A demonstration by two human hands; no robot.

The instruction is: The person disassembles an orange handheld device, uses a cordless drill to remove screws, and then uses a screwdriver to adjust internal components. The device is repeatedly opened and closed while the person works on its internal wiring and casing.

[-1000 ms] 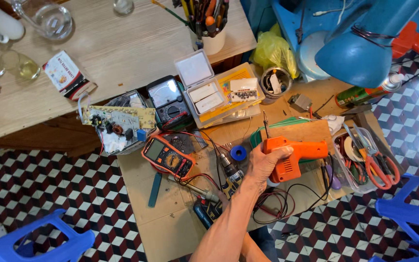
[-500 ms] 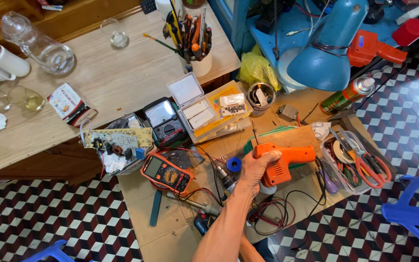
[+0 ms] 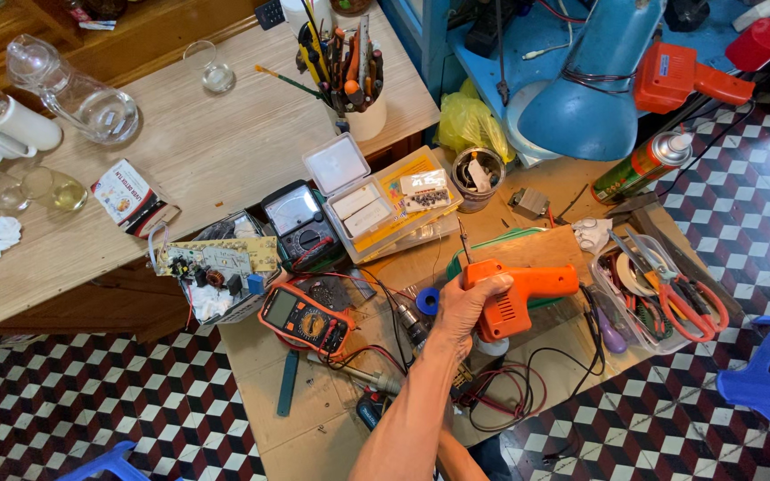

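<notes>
The right hand point(image 3: 463, 307) is closed around the front of the orange soldering gun point(image 3: 519, 289) above the low wooden table point(image 3: 314, 428) — rigid plastic, probably light, best held at its handle. Left hand not visible.

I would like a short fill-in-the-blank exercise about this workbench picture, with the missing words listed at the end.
1. The hand grips a soldering gun whose colour is ____.
2. The multimeter with the orange case lies to the ____ of that hand in the picture.
3. The cup of brushes and tools stands on the ____ wooden table.
4. The floor has a ____ pattern.

Missing words: orange; left; pale; checkered
</notes>
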